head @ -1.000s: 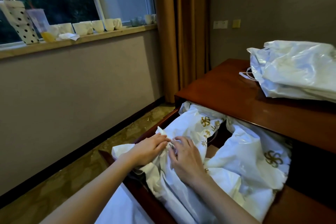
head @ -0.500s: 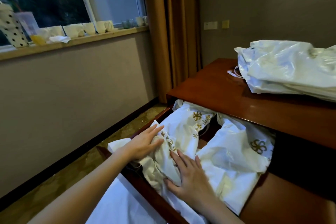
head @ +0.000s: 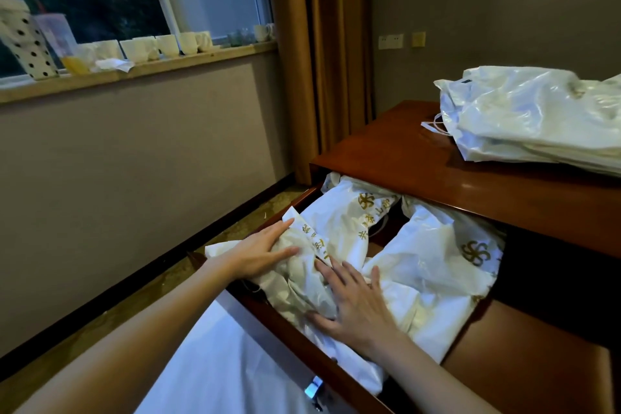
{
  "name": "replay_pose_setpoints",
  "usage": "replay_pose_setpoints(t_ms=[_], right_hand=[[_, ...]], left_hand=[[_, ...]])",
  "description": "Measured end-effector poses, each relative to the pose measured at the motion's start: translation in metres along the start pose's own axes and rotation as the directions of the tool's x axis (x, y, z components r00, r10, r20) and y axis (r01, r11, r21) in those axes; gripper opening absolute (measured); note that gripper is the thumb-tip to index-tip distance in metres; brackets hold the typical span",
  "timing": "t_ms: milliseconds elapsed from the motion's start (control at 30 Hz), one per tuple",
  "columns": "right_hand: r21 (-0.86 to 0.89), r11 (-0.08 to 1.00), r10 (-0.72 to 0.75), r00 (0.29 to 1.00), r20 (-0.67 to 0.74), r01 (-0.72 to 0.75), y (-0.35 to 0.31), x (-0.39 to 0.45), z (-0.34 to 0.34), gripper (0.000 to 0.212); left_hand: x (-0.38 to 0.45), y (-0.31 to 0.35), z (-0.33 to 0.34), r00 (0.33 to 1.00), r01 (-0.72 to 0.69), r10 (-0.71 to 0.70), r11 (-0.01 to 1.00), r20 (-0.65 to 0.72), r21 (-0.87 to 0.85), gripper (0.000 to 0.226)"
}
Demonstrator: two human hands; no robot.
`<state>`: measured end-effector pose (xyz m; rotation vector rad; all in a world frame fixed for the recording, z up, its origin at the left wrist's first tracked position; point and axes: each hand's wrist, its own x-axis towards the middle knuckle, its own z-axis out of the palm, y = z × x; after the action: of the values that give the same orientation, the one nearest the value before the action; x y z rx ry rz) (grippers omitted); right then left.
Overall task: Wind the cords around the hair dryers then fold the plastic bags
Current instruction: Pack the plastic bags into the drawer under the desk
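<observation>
White plastic bags with gold logos (head: 430, 255) fill the open wooden drawer (head: 302, 343) below the desk top. One crumpled bag (head: 302, 272) lies at the drawer's near left. My left hand (head: 258, 254) presses flat on its left side, fingers straight. My right hand (head: 356, 306) lies flat with spread fingers on the same bag, a little nearer to me. A stack of flattened white bags (head: 531, 121) rests on the desk top at the right. No hair dryer is visible.
The red-brown desk top (head: 403, 158) runs from the middle to the right edge. A window sill (head: 134, 72) at the left carries several white cups and a spotted carton. A brown curtain (head: 322, 44) hangs in the corner. A white sheet (head: 215, 370) lies below my arms.
My hands have gone from pinching the bag together to lying flat and apart on it. The right hand slid toward me, the left stayed at the bag's left side.
</observation>
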<state>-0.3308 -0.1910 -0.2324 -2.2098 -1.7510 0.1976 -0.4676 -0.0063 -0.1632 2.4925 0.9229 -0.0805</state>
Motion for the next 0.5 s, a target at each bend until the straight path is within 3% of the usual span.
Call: replay_pose_setpoints(t_ms=[67,133,200,267,367,433,500], right_hand=[[0.006,1.000,-0.006,1.000,-0.009,0.006,0.001,0.000,0.000,0.089],[0.057,0.998,-0.016,1.000,-0.025,0.017,0.000,-0.003,-0.001,0.090],[0.171,0.985,-0.005,0.999,-0.043,0.012,-0.002,-0.006,-0.002,0.089],[0.305,0.952,0.022,0.998,-0.057,-0.004,-0.005,-0.007,-0.003,0.087],[0.324,0.946,0.019,1.000,-0.020,-0.012,-0.008,-0.005,-0.007,0.087],[0.308,0.951,0.027,1.000,-0.009,-0.023,-0.007,-0.006,-0.008,0.088],[0.297,0.955,0.036,0.999,-0.021,-0.028,-0.006,-0.007,-0.006,0.088]], left_hand=[[-0.006,-0.006,0.001,0.997,0.075,-0.077,0.994,0.024,0.075,0.095],[-0.009,-0.012,0.007,0.994,0.105,-0.106,0.993,0.035,0.047,0.095],[-0.009,-0.014,0.010,0.993,0.099,-0.096,0.995,0.071,-0.034,0.098],[-0.006,-0.013,0.009,0.991,0.096,-0.081,0.984,0.104,-0.150,0.086],[0.000,-0.010,0.002,0.990,0.089,-0.052,0.948,0.131,-0.304,0.081],[0.002,-0.011,-0.003,0.989,0.080,-0.026,0.918,0.145,-0.388,0.094],[0.002,-0.014,-0.004,0.990,0.107,-0.066,0.932,0.128,-0.347,0.123]])
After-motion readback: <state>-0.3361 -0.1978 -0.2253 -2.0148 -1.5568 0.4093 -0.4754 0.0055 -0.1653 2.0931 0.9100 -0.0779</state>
